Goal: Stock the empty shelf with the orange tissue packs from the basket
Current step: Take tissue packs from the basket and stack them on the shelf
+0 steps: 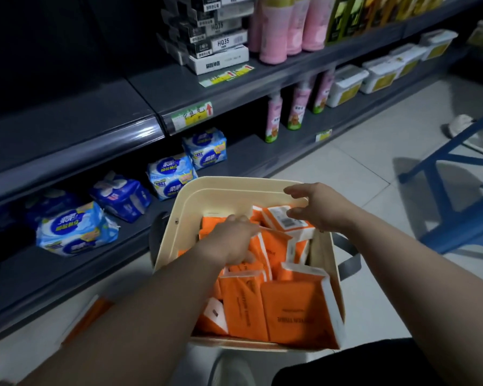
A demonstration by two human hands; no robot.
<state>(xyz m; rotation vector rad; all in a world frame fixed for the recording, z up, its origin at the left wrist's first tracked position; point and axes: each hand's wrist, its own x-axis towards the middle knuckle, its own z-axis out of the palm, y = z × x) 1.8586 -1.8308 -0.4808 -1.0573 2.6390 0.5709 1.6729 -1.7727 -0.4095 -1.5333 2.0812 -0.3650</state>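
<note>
Now at pickup step: left hand [229,240] sits down among orange tissue packs [290,310] in basket [195,190], grip can't be told. Right hand [318,207] hovers released just over barcode pack [285,220]. Nxt: grasp a pack, lift w/o snagging, go up-left to empty shelf [67,118].

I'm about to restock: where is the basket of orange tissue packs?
Head view, lower centre: the cream basket is just right of the blue packs on the bottom shelf.

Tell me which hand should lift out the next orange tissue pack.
Left. The left hand lies on the orange tissue packs inside the basket, on the side of the empty shelf; the right hand hovers open above them.
</note>
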